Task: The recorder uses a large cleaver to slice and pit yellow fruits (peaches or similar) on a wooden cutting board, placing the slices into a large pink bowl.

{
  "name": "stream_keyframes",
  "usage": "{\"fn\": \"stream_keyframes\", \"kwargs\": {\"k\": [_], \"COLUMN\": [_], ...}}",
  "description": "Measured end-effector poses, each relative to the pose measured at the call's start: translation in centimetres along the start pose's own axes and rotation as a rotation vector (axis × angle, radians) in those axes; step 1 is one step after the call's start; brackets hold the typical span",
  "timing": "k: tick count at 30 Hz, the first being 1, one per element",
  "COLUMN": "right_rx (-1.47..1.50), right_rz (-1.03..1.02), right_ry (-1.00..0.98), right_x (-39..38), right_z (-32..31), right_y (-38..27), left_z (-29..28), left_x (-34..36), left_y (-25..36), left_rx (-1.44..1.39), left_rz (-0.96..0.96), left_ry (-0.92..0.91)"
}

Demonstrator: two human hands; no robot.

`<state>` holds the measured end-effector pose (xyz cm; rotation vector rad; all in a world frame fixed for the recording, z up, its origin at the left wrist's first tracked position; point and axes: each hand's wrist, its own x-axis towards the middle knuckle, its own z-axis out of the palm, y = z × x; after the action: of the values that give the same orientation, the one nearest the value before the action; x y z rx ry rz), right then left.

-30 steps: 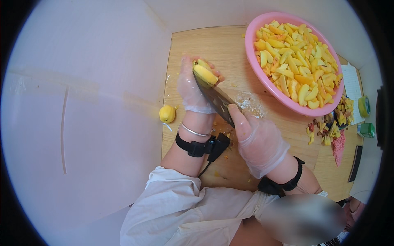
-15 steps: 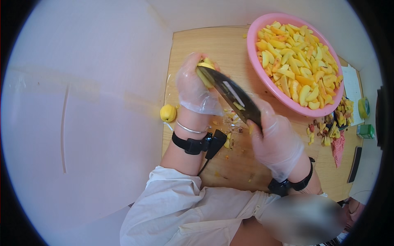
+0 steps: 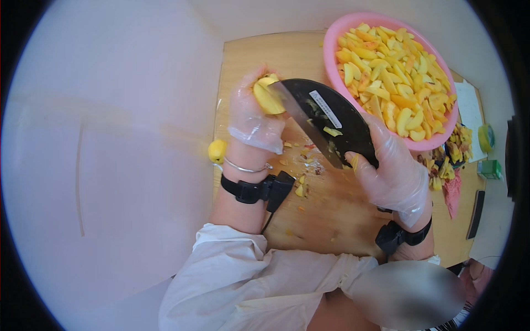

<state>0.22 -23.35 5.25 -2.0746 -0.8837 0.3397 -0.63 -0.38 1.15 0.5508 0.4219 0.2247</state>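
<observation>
My left hand (image 3: 251, 118), in a clear plastic glove, is closed around a peeled yellow peach (image 3: 267, 98) whose cut face shows. My right hand (image 3: 396, 175), gloved as well, grips a broad black-bladed kitchen knife (image 3: 350, 113) at its near end. The flat of the blade is turned up, with a white label and bits of fruit stuck on it. Its tip touches or overlaps the right side of the peach; I cannot tell how deep it sits. Left of my left wrist, a whole yellow fruit (image 3: 218, 150) lies at the table's edge.
A pink basin (image 3: 329, 49) heaped with yellow peach slices (image 3: 400, 83) stands at the far right. Beside it lie a pile of peelings (image 3: 458, 146), a pink cloth (image 3: 451, 198), a green box (image 3: 489, 169) and paper (image 3: 469, 113). A white wall (image 3: 121, 165) borders the left; scraps litter the wooden table (image 3: 331, 215).
The knife has turned so that its broad face shows more. My right hand has shifted right, and the peach in my left hand shows more of its cut side.
</observation>
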Motion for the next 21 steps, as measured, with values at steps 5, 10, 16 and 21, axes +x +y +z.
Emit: {"fn": "stream_keyframes", "kwargs": {"k": [5,10,16,21], "right_rx": [0.039,-0.065,-0.22,-0.241], "right_rz": [-0.088,-0.126,-0.166,-0.173], "right_ry": [0.052,0.251,0.348,0.357], "right_x": [0.2,0.8,1.1,1.2], "right_z": [-1.4,-0.8,-0.5,-0.6], "right_y": [1.3,2.9,3.8,4.1], "left_z": [1.1,-0.3,0.5,0.8], "left_x": [-0.4,0.4,-1.1,-2.2], "left_y": [-0.4,-1.2,-1.6,-3.1], "left_rx": [0.331,0.359,0.633,0.907], "left_rz": [0.039,-0.041,-0.118,-0.274], "left_ry": [0.113,-0.084,-0.198,-0.254]}}
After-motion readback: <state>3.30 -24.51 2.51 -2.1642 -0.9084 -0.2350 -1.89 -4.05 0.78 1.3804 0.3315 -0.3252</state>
